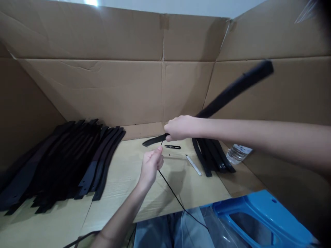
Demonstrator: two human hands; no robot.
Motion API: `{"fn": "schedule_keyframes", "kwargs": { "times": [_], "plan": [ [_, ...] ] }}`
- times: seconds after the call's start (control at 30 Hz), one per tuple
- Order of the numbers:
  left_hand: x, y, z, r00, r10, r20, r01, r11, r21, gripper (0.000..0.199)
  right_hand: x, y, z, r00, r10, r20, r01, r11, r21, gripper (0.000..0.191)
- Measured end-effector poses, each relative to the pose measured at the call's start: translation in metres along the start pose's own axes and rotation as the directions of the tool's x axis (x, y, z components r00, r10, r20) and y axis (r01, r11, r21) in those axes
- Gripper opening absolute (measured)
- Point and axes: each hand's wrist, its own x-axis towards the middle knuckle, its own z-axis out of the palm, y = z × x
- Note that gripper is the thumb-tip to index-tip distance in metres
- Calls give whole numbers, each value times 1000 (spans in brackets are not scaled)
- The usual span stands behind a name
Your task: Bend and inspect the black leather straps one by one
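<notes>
My right hand [181,128] is closed round a long black strip [235,89], raised above the table and slanting up to the right. Its short end pokes out left of the fist. Just below, my left hand [152,162] pinches a thin black cord [172,191]. The cord runs up toward the strip and hangs down past the table edge to my lap. Whether it is fixed to the strip is hidden by the right fist. Behind the hands lie small black thread snips [172,147]. A white pen-like stick [193,165] rests to their right.
A large pile of black strips [64,162] covers the table's left side. More black strips [213,156] lie at right, beside a clear plastic bottle [238,154]. Cardboard walls [103,89] enclose the table. A blue plastic object with an opening [269,213] stands at lower right.
</notes>
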Motion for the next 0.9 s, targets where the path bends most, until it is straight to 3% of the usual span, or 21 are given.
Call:
{"fn": "schedule_keyframes", "kwargs": {
  "times": [0.1, 0.2, 0.37, 0.5, 0.63, 0.77, 0.9],
  "plan": [
    [-12, -2, 4, 993, 40, -111, -54, 990, -127, 56, -16, -5, 2, 998, -61, -26, 51, 962, -269, 24],
    [-20, -6, 7, 989, 51, -141, -76, 981, -179, 57, -26, -3, 17, 987, -129, -99, 90, 939, -332, 29],
    [-23, -13, 1, 986, 101, -136, -125, 974, -187, 57, -37, 1, 36, 979, -119, -167, 119, 993, -11, 31],
    [-20, -16, -11, 984, 145, -105, -159, 977, -145, 57, -45, -2, 44, 981, -98, -168, 151, 927, 342, 31],
    [-17, -16, -21, 983, 175, -49, -179, 980, -88, 58, -51, -3, 50, 996, -84, 5, 60, 753, 656, 26],
    [-18, -18, -34, 979, 196, 54, -194, 980, -35, 58, -55, -3, 53, 976, -188, 112, 25, 604, 797, 26],
    [-23, -21, -50, 967, 177, 181, -196, 976, 93, 59, -59, -3, 47, 907, -335, 255, 3, 611, 792, 24]
  ]
}}
